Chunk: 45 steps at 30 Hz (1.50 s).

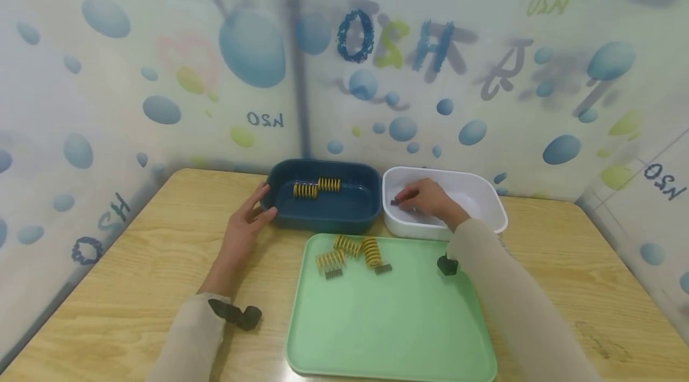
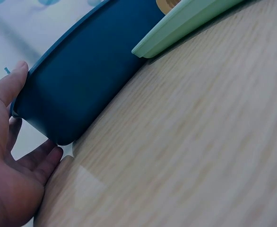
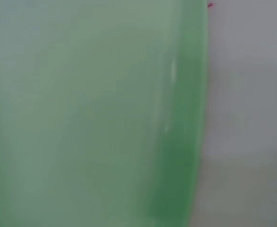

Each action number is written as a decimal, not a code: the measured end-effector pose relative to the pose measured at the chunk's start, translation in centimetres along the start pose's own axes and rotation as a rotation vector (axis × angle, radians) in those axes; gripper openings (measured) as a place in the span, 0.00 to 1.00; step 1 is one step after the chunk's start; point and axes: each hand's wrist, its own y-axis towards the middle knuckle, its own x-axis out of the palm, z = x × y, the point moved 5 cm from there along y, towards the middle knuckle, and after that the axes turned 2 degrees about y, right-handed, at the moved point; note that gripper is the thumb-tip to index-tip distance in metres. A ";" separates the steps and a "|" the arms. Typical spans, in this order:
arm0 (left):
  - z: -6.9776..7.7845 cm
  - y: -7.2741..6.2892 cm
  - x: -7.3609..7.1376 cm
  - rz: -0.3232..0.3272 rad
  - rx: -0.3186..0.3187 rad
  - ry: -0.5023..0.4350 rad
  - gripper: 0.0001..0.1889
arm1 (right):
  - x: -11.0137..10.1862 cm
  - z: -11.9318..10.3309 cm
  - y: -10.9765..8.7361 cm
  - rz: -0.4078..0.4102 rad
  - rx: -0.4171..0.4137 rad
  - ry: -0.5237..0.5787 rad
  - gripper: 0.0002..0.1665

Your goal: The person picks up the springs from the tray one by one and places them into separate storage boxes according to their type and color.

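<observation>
I see the right hand [image 1: 427, 197] pinching a tiny dark spring [image 1: 395, 202], best held lightly, in the white box [image 1: 476, 202] at the tray's [image 1: 393, 325] one o'clock, the left hand [image 1: 244, 223], fingers apart, touching the blue box [image 1: 323, 222].

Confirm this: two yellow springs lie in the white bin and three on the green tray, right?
Wrong bin: the head view shows the two yellow springs in the blue bin. Three others do lie on the green tray.
</observation>
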 end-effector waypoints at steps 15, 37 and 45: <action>-0.2 0.1 0.0 0.008 0.042 -0.043 0.31 | 0.3 0.5 0.3 0.001 0.037 -0.008 0.13; -0.6 0.4 -0.1 0.001 0.043 -0.065 0.31 | -1.2 0.5 -0.4 0.052 0.006 0.022 0.17; -0.7 0.3 -0.1 0.002 0.030 -0.063 0.31 | -2.1 -0.1 -1.8 0.069 -0.043 0.036 0.17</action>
